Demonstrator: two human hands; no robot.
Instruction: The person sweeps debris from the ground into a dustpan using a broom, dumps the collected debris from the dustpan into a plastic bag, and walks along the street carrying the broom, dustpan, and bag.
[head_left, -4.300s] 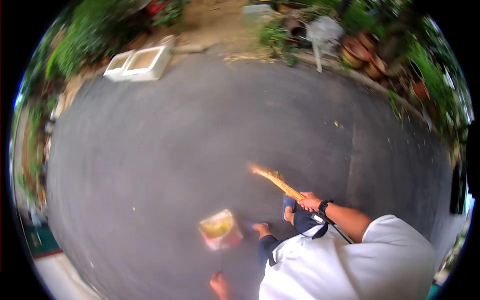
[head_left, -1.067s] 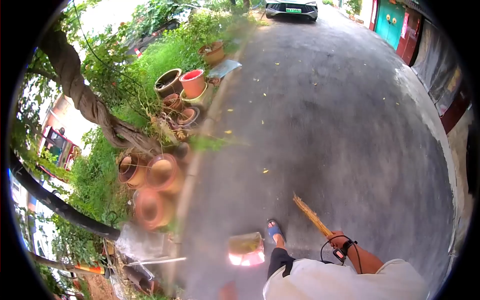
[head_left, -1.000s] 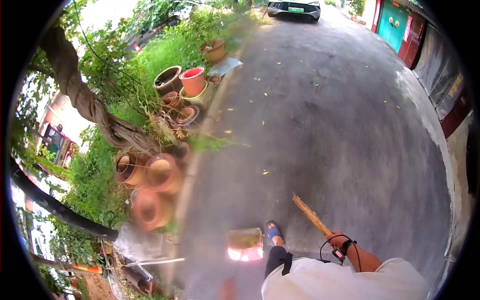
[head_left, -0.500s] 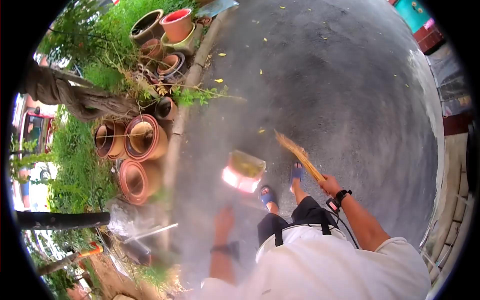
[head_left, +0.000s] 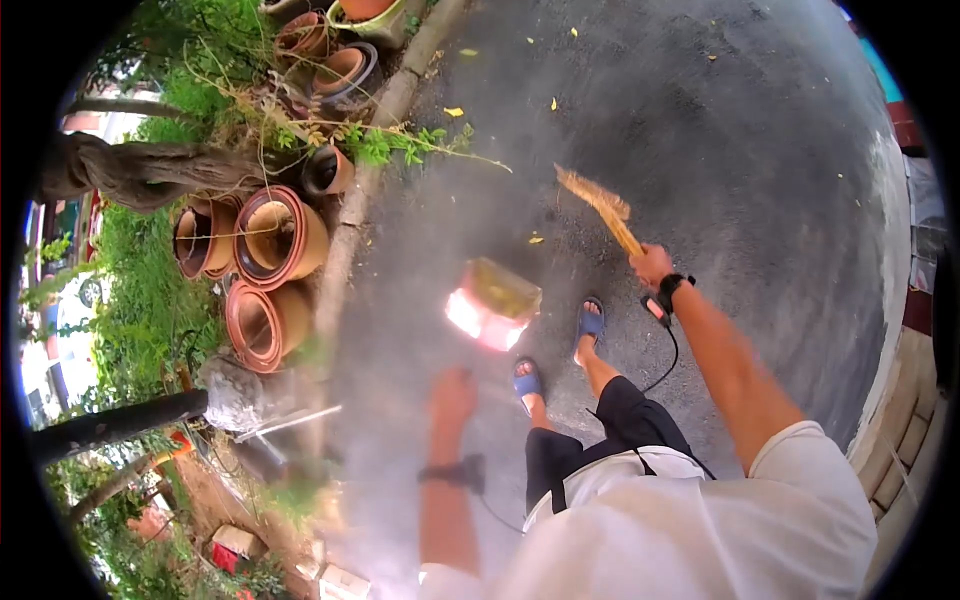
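Note:
My right hand [head_left: 653,265] is closed around the handle end of a short straw hand broom [head_left: 600,205], its bristles pointing ahead over the asphalt. My left hand [head_left: 453,393] is blurred and looks closed, low in front of me. Just beyond it is a boxy metal-looking container [head_left: 497,300], yellowish on top, with bright glare on its near side. Whether a handle joins that container to my left hand is lost in the haze and blur. Both wrists wear dark bands with a cabled device.
Clay pots [head_left: 280,240] stand along the left behind a stone curb [head_left: 350,210], with a twisted trunk [head_left: 150,170] and plants. Yellow leaves [head_left: 454,112] lie scattered on the asphalt [head_left: 740,220]. My sandalled feet [head_left: 590,322] are close to the container. A pale wall base [head_left: 885,330] runs along the right.
My right hand and the broom have swung forward, farther from my body. My left hand and the container appear higher in view, as do the pots, since the camera has shifted.

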